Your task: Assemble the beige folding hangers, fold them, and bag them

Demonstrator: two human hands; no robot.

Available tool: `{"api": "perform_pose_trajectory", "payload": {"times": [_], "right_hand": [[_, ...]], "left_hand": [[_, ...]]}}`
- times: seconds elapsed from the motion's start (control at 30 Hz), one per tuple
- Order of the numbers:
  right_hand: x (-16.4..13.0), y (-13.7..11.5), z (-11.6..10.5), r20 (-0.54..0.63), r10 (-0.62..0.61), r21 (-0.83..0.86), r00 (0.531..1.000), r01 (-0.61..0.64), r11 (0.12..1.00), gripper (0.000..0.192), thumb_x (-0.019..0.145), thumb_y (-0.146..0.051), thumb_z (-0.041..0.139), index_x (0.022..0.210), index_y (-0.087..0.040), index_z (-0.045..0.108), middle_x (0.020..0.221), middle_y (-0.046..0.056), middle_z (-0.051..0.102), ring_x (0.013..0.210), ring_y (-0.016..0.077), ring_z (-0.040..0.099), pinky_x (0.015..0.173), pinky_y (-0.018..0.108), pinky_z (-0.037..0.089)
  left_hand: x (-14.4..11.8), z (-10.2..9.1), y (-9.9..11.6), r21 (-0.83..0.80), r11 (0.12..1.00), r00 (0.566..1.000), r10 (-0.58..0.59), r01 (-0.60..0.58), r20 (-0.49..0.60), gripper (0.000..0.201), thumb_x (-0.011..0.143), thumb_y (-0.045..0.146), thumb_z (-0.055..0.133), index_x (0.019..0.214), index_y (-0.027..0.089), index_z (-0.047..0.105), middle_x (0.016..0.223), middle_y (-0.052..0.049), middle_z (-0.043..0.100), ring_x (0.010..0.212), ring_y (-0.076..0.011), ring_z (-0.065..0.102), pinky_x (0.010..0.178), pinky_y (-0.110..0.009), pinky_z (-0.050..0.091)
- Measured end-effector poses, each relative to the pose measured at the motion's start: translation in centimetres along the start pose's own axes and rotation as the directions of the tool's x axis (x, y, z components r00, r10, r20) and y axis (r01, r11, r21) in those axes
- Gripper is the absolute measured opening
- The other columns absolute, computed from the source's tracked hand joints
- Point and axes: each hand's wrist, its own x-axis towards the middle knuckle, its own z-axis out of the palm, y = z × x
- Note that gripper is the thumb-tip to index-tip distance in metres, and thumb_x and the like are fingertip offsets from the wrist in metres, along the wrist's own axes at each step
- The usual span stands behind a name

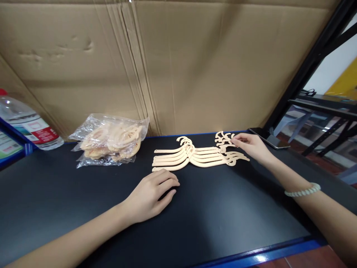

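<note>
Several beige plastic clothes hangers [173,158] lie overlapped in a row on the dark tabletop, their hooks pointing away from me. Just in front of their left ends rests my left hand [156,191], palm down, fingers loosely bent and holding nothing. At the row's far right is a small pile of thin, curved beige plastic pieces [221,138]. My right hand [249,147] reaches to that pile, with thumb and fingertips pinched together at the edge of one piece. Leaf-shaped beige parts [237,157] stick out at the right end of the hangers.
Clear plastic bags [111,139] filled with more beige parts lie at the back left. Beyond them a large bottle [30,126] leans beside a blue bin edge. A cardboard wall [209,67] closes off the back. A phone [273,141] lies at the right edge by a black metal frame.
</note>
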Motion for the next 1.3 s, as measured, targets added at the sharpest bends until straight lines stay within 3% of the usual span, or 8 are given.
{"api": "perform_pose_trajectory", "payload": {"times": [0.27, 0.53, 0.67, 0.83, 0.97, 1.07, 1.17, 1.3], "right_hand": [[1.3, 3.7, -2.5, 0.051, -0.145, -0.417, 0.988, 0.152, 0.896, 0.022, 0.072, -0.034, 0.055, 0.082, -0.021, 0.069, 0.079, 0.005, 0.070, 0.065, 0.0199, 0.061, 0.061, 0.033, 0.050], [1.4, 5.5, -2.2, 0.200, -0.178, -0.420, 0.963, 0.248, 0.873, 0.032, 0.077, -0.041, 0.056, 0.095, -0.019, 0.069, 0.100, 0.010, 0.070, 0.094, 0.0278, 0.064, 0.085, 0.044, 0.050], [1.6, 5.8, -1.9, 0.242, -0.185, -0.412, 0.953, 0.273, 0.869, 0.030, 0.080, -0.040, 0.052, 0.088, -0.016, 0.069, 0.093, 0.012, 0.069, 0.089, 0.0277, 0.064, 0.083, 0.046, 0.049], [1.8, 5.8, -3.1, 0.135, -0.138, -0.266, 0.981, 0.170, 0.949, 0.031, 0.077, -0.045, 0.056, 0.084, -0.017, 0.067, 0.090, 0.012, 0.067, 0.075, 0.0239, 0.064, 0.075, 0.044, 0.053], [1.3, 3.2, -2.8, -0.030, 0.026, 0.170, 0.999, -0.021, 0.985, 0.039, 0.074, -0.051, 0.065, 0.097, -0.019, 0.063, 0.092, 0.009, 0.068, 0.084, 0.0240, 0.067, 0.085, 0.045, 0.052], [-0.3, -1.0, -0.3, 0.041, 0.020, 0.524, 0.999, -0.039, 0.851, 0.037, 0.078, -0.050, 0.066, 0.099, -0.021, 0.061, 0.102, 0.010, 0.066, 0.093, 0.0233, 0.066, 0.092, 0.045, 0.050], [-2.9, -6.1, 3.4, 0.257, -0.077, 0.723, 0.963, -0.138, 0.677, 0.034, 0.081, -0.050, 0.064, 0.103, -0.024, 0.059, 0.116, 0.010, 0.063, 0.092, 0.0218, 0.067, 0.092, 0.046, 0.051], [-6.7, -11.3, 7.7, 0.547, -0.257, 0.808, 0.797, -0.422, 0.412, 0.030, 0.084, -0.045, 0.064, 0.105, -0.024, 0.060, 0.108, 0.006, 0.065, 0.092, 0.0191, 0.065, 0.088, 0.042, 0.053]], "left_hand": [[0.0, -0.3, 0.1, -0.019, 1.000, 1.000, -0.019, 0.019, 0.022, 0.021, 0.089, 0.015, 0.046, 0.103, 0.019, 0.061, 0.103, -0.007, 0.064, 0.094, -0.0197, 0.059, 0.084, -0.034, 0.048], [0.0, -0.2, 0.1, -0.026, 0.999, 1.000, -0.018, 0.019, 0.020, 0.022, 0.089, 0.015, 0.046, 0.104, 0.020, 0.061, 0.104, -0.008, 0.064, 0.096, -0.0203, 0.059, 0.085, -0.033, 0.048], [-0.1, -0.2, 0.1, -0.028, 0.999, 0.999, -0.021, 0.022, 0.029, 0.022, 0.090, 0.015, 0.045, 0.105, 0.020, 0.061, 0.105, -0.008, 0.063, 0.097, -0.0203, 0.058, 0.086, -0.034, 0.048], [-0.1, -0.3, -0.1, -0.054, 0.998, 0.999, -0.034, 0.036, 0.032, 0.022, 0.090, 0.016, 0.045, 0.104, 0.019, 0.062, 0.105, -0.008, 0.064, 0.096, -0.0205, 0.058, 0.086, -0.035, 0.048], [0.1, -0.3, 0.3, -0.204, 0.972, 0.992, -0.122, 0.115, -0.023, 0.021, 0.088, 0.017, 0.048, 0.104, 0.020, 0.062, 0.103, -0.007, 0.065, 0.096, -0.0200, 0.059, 0.088, -0.037, 0.049], [0.3, 0.1, 1.4, -0.497, 0.816, 0.934, -0.356, 0.296, -0.029, 0.022, 0.087, 0.023, 0.053, 0.107, 0.019, 0.062, 0.101, -0.007, 0.066, 0.091, -0.0188, 0.061, 0.083, -0.037, 0.052], [0.5, 0.6, 2.8, -0.809, 0.437, 0.842, -0.524, 0.393, 0.125, 0.037, 0.086, 0.030, 0.058, 0.121, 0.022, 0.055, 0.120, -0.010, 0.059, 0.092, -0.0184, 0.063, 0.083, -0.038, 0.054], [0.8, 0.6, 4.5, -0.966, 0.029, 0.781, -0.595, 0.257, 0.190, 0.044, 0.086, 0.038, 0.060, 0.128, 0.028, 0.051, 0.132, -0.009, 0.051, 0.106, -0.0221, 0.059, 0.090, -0.043, 0.052]]}}
